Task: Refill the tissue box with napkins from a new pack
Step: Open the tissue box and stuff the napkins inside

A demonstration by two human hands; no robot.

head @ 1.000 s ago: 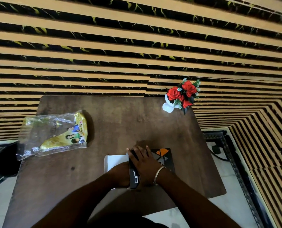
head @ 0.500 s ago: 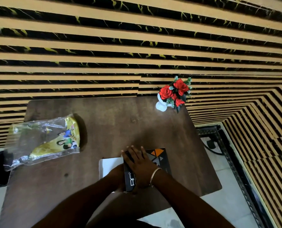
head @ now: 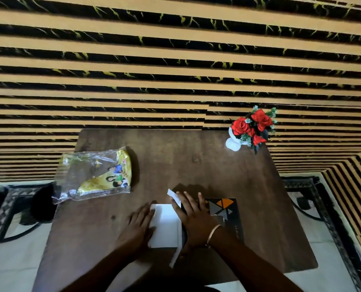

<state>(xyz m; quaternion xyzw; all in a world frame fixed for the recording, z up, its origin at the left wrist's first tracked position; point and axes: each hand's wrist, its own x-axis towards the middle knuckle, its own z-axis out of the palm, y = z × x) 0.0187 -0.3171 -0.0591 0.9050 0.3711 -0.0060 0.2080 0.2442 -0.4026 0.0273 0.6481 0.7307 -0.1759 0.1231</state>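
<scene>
A person's two hands press down at the near edge of a dark wooden table (head: 196, 165), seen from above. The black tissue box (head: 228, 216), printed with orange and grey triangles, lies flat near that edge, its long axis running from the near edge towards the far one. Just left of the box, and touching it, sits a white stack of napkins (head: 165, 225), its long side parallel to the box; whether any napkins are already inside the box cannot be told. The right hand (head: 193, 218), a thin bangle at the wrist, lies palm down across the box's left part, fingers spread and flat, with a white flap of paper (head: 173, 196) standing up beside the fingertips. The left hand (head: 138, 226) rests flat on the table against the stack's left edge, fingers together and extended, gripping nothing. Farther left of the box, well apart, lies the opened plastic pack (head: 95, 175) (clear film with a yellow printed end), crumpled and seemingly emptied. A white vase of red flowers (head: 250, 128) stands at the table's far right corner.
</scene>
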